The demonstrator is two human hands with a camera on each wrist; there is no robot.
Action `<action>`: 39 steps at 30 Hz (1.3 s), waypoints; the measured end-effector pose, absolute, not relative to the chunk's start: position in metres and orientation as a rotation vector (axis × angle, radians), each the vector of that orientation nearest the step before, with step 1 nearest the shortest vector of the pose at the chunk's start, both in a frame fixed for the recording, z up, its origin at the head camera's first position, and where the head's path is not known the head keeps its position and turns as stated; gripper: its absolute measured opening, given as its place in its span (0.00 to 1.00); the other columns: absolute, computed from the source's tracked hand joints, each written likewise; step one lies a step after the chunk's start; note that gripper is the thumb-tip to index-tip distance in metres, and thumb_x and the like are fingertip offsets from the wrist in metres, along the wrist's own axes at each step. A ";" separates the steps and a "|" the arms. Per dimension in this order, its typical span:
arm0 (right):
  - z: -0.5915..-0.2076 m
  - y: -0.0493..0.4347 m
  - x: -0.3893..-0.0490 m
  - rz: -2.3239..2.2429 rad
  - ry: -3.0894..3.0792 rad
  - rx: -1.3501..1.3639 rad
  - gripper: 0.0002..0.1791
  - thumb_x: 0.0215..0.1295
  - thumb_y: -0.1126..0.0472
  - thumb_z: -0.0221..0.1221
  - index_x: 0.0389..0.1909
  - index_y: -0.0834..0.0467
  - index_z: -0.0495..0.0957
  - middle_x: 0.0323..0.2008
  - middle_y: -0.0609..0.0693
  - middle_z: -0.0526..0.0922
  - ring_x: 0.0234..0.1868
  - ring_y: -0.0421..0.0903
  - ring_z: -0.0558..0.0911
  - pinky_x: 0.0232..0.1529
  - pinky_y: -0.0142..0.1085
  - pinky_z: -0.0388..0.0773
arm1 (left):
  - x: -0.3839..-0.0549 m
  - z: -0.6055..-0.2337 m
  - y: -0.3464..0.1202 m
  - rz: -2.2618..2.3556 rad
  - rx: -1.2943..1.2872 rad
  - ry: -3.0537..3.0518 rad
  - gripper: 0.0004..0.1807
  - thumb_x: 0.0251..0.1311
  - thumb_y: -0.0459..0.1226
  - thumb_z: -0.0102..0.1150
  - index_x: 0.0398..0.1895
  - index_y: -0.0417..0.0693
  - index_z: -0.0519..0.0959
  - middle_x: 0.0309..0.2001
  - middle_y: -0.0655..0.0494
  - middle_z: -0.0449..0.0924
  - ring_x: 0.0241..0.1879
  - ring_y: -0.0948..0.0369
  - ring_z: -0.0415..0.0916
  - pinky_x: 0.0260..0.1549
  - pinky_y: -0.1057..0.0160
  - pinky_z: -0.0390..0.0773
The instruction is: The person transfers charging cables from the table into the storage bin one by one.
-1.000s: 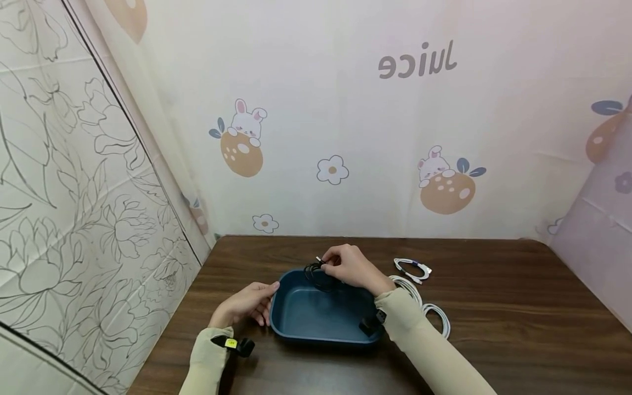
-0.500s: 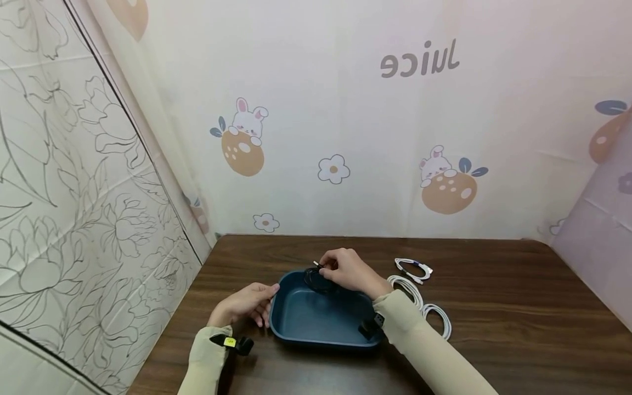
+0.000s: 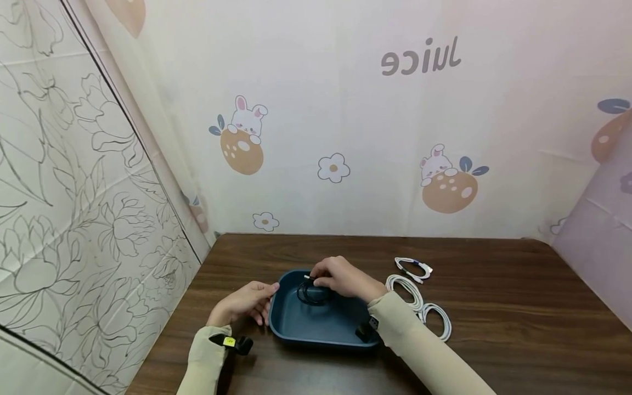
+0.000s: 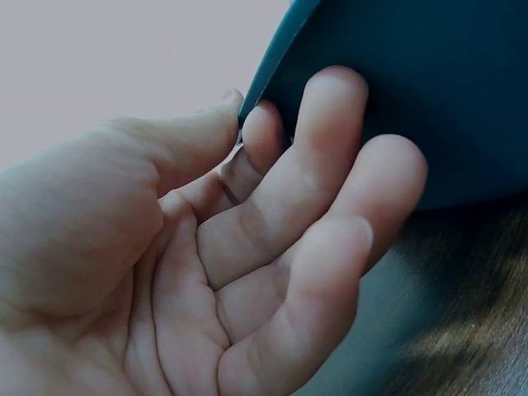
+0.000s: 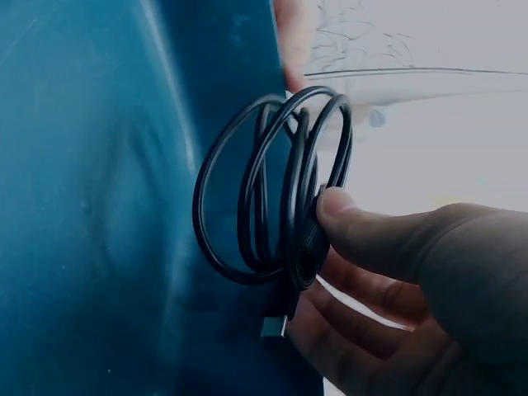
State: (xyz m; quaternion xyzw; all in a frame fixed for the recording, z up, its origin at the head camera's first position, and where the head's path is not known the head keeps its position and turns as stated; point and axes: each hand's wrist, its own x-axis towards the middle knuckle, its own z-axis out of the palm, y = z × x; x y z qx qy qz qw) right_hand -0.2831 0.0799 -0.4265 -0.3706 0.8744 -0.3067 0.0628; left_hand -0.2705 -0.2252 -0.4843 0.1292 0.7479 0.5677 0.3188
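A dark blue rectangular tray [image 3: 321, 329] with raised walls stands on the wooden table. My left hand [image 3: 249, 300] pinches its left rim between thumb and forefinger; in the left wrist view the other fingers lie curled against the outer wall [image 4: 462, 99]. Over the tray's far part, my right hand [image 3: 340, 276] pinches a coiled black USB cable [image 5: 247, 190] between thumb and fingers. The loops hang down inside the walls, and a metal plug [image 5: 274, 327] sticks out from the bundle.
Right of the tray lie a large white cable coil [image 3: 406, 288], a smaller white coil [image 3: 438, 321] and, farther back, a short white cable [image 3: 412, 269] with a blue band. A patterned cloth wall [image 3: 331, 109] rises behind the table [image 3: 503, 307].
My right hand has brought the black cable from the tray's far rim nearer and lower, into the tray. The left hand has stayed at the left rim.
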 end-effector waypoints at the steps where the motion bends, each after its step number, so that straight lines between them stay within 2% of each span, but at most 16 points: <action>1: -0.427 0.079 -0.283 -0.904 2.633 -1.158 0.10 0.73 0.64 0.61 0.51 0.59 0.86 0.46 0.52 0.88 0.47 0.47 0.85 0.46 0.37 0.84 | -0.271 -0.484 -0.225 1.492 0.340 1.967 0.29 0.78 0.57 0.45 0.30 0.45 0.81 0.22 0.55 0.84 0.21 0.62 0.82 0.20 0.67 0.82; 4: -0.428 0.076 -0.283 -0.845 2.601 -1.249 0.10 0.73 0.64 0.62 0.51 0.59 0.86 0.47 0.53 0.88 0.48 0.46 0.85 0.47 0.34 0.84 | -0.271 -0.485 -0.225 1.488 0.341 1.971 0.29 0.78 0.57 0.45 0.30 0.45 0.81 0.22 0.54 0.84 0.21 0.62 0.82 0.20 0.66 0.81; 8: -0.432 0.070 -0.283 -0.786 2.577 -1.296 0.10 0.73 0.65 0.62 0.50 0.59 0.87 0.46 0.52 0.88 0.45 0.43 0.86 0.44 0.30 0.83 | -0.271 -0.484 -0.225 1.485 0.343 1.966 0.29 0.78 0.57 0.45 0.30 0.45 0.81 0.22 0.54 0.84 0.21 0.62 0.82 0.20 0.66 0.81; 21: -0.441 0.055 -0.282 -0.661 2.558 -1.249 0.08 0.75 0.64 0.60 0.48 0.57 0.86 0.43 0.48 0.87 0.37 0.34 0.81 0.40 0.27 0.81 | -0.271 -0.481 -0.225 1.492 0.342 1.950 0.31 0.79 0.57 0.44 0.34 0.39 0.80 0.22 0.54 0.85 0.20 0.62 0.82 0.20 0.67 0.82; 39: -0.447 0.050 -0.284 -0.690 2.515 -1.195 0.06 0.74 0.63 0.61 0.44 0.57 0.86 0.38 0.45 0.85 0.31 0.33 0.78 0.35 0.25 0.79 | -0.269 -0.482 -0.225 1.491 0.329 1.947 0.30 0.78 0.57 0.44 0.31 0.42 0.79 0.22 0.55 0.84 0.19 0.64 0.81 0.20 0.68 0.81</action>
